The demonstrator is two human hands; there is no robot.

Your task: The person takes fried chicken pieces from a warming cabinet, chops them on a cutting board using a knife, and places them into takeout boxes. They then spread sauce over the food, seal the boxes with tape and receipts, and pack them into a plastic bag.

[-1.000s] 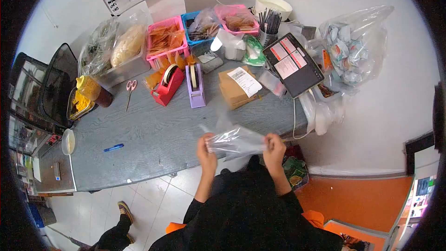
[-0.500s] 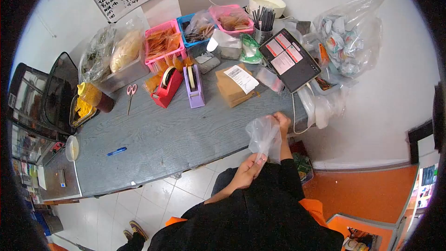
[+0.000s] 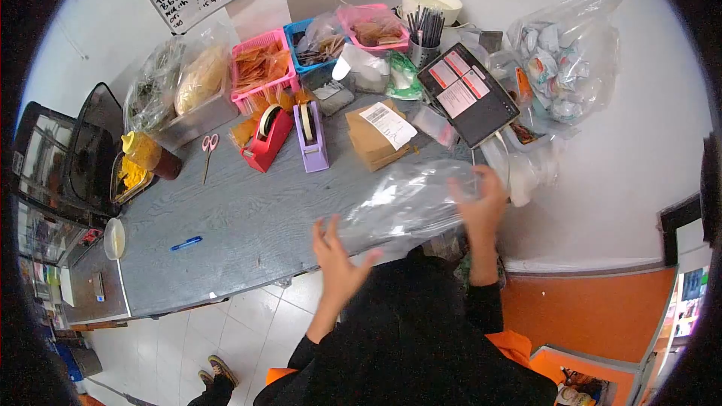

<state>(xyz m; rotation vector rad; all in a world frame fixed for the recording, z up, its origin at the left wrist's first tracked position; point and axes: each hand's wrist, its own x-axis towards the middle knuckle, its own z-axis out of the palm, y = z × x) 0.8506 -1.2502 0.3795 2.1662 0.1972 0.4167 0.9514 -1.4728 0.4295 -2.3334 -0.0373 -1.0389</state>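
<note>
A clear plastic bag (image 3: 410, 199) lies spread wide over the right front part of the table, wrinkled and shiny. At its left end is my left hand (image 3: 338, 265), open, with fingers and thumb spread and slightly blurred. My right hand (image 3: 483, 203) is over the bag's right end, also open, thumb and fingers apart; motion blur hides exactly where it touches the plastic. Just behind the bag sits a brown paper packet (image 3: 368, 152) bearing a white printed label (image 3: 389, 126).
On the grey table (image 3: 248, 233) stand a red tape dispenser (image 3: 263, 152), a purple tape dispenser (image 3: 314, 152), scissors (image 3: 208, 156), a blue pen (image 3: 186, 243) and a sauce bottle (image 3: 154, 158). Baskets of packets line the back. A tablet (image 3: 470, 98) leans at the right.
The bag was bunched up between my two hands; now it is spread out wide. My left hand has moved left and my right hand slightly right, with the fingers of both spread.
</note>
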